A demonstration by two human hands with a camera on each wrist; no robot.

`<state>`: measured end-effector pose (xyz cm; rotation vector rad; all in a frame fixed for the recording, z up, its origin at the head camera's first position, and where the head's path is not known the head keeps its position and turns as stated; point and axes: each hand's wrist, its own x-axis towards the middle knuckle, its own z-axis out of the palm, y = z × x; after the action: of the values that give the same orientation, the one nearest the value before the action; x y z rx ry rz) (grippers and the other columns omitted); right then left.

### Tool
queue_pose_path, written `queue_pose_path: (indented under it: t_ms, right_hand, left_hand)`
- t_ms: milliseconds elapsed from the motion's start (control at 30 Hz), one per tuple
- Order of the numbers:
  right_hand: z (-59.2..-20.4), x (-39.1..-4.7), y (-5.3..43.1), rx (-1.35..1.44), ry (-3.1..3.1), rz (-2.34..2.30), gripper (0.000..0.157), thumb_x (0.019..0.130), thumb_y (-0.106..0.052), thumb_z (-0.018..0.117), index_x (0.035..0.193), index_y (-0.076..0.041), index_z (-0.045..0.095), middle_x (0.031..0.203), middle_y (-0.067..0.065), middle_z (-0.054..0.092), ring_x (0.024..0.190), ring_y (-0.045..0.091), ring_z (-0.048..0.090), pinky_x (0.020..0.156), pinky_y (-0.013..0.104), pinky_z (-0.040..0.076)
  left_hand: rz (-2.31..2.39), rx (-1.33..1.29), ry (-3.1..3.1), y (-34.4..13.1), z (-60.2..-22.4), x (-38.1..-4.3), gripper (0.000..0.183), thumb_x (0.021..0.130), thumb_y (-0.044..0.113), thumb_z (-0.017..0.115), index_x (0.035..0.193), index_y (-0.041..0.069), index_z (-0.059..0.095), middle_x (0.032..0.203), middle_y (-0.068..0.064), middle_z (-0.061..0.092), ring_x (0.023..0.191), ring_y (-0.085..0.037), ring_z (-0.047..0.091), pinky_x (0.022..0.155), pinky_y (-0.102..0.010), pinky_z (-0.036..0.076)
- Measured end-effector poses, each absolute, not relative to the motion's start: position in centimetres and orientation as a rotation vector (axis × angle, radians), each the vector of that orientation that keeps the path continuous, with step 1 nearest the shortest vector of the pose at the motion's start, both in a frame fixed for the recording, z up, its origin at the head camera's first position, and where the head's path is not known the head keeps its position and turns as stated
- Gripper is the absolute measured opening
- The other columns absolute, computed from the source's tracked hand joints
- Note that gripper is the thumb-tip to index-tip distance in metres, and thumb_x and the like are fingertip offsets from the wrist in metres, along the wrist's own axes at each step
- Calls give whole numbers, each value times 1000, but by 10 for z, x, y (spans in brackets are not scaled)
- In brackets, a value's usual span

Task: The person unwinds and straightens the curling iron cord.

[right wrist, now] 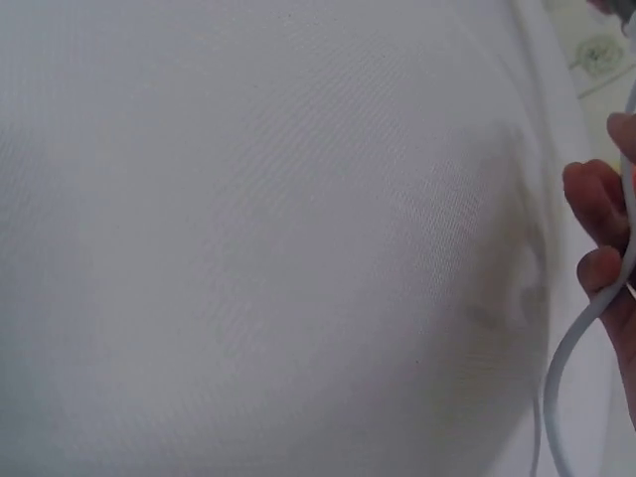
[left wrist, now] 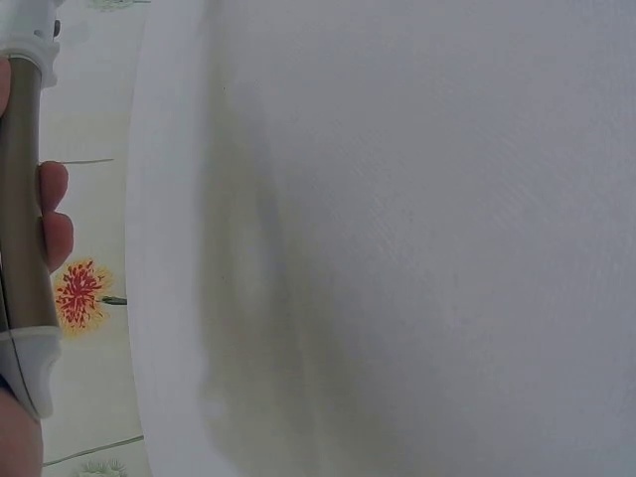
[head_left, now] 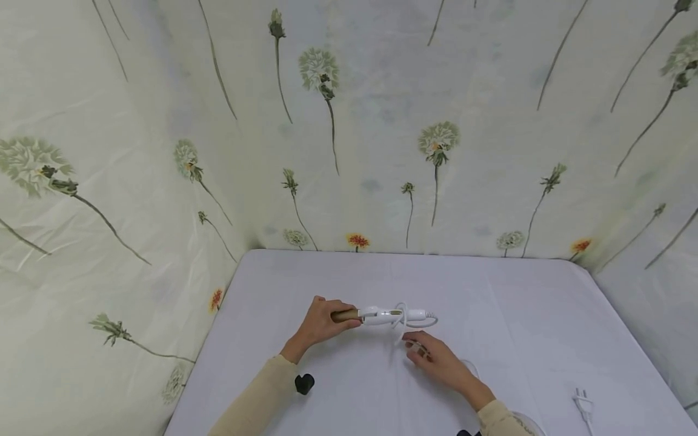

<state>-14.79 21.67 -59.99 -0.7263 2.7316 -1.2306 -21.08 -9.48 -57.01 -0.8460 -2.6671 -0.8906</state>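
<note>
A curling iron (head_left: 378, 315) with a white handle and a brownish-gold barrel (left wrist: 22, 199) is held level above the table. My left hand (head_left: 318, 324) grips it by the barrel, its fingertips showing at the barrel's side in the left wrist view. The white cord (head_left: 404, 327) loops round the handle and leaves its right end in a curve. My right hand (head_left: 438, 363) pinches the cord just below the handle. In the right wrist view the cord (right wrist: 568, 358) runs past the curled fingers (right wrist: 599, 268) and hangs downward.
A white two-pin plug (head_left: 583, 402) lies on the white-covered table (head_left: 491, 290) at the right. Part of a round, pale-rimmed thing (head_left: 531, 422) shows by the right sleeve. A small black object (head_left: 304, 383) is beside the left sleeve. Flower-printed cloth (head_left: 382, 121) surrounds the table.
</note>
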Motion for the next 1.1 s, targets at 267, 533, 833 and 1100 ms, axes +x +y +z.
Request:
queue_pose_path:
  t_ms: [267, 533, 833, 1100]
  right_hand:
    - [-603, -148, 216, -904, 2978, -1323, 27, 83, -16, 73, 107, -20, 63, 90, -13, 61, 60, -5, 43, 52, 15, 39]
    - [-589, -147, 217, -1060, 3052, -1408, 26, 77, -5, 76, 97, -18, 64, 87, -12, 60, 71, -4, 49, 55, 7, 37]
    - [-567, -155, 217, -1155, 3159, -1491, 31, 74, 2, 77, 97, -15, 66, 86, -12, 59, 62, -6, 38, 51, 6, 31]
    - [-563, -158, 219, -1199, 3169, -1612, 33, 71, 6, 77, 96, -14, 68, 82, -10, 61, 55, -6, 32, 48, 7, 28]
  left_hand:
    - [-914, -823, -2657, -95, -572, -212, 39, 78, 55, 69, 104, 26, 74, 87, 16, 72, 65, 6, 51, 71, -27, 25]
    - [-918, -836, -2651, -95, -574, -210, 39, 78, 55, 69, 103, 25, 74, 85, 16, 72, 62, 6, 48, 70, -27, 25]
    - [-884, -831, -2618, -94, -569, -213, 37, 78, 54, 70, 101, 25, 75, 84, 15, 72, 60, 5, 46, 69, -26, 24]
    - [-853, -849, -2678, -93, -573, -208, 38, 79, 56, 67, 103, 27, 73, 86, 16, 71, 65, 5, 50, 73, -28, 24]
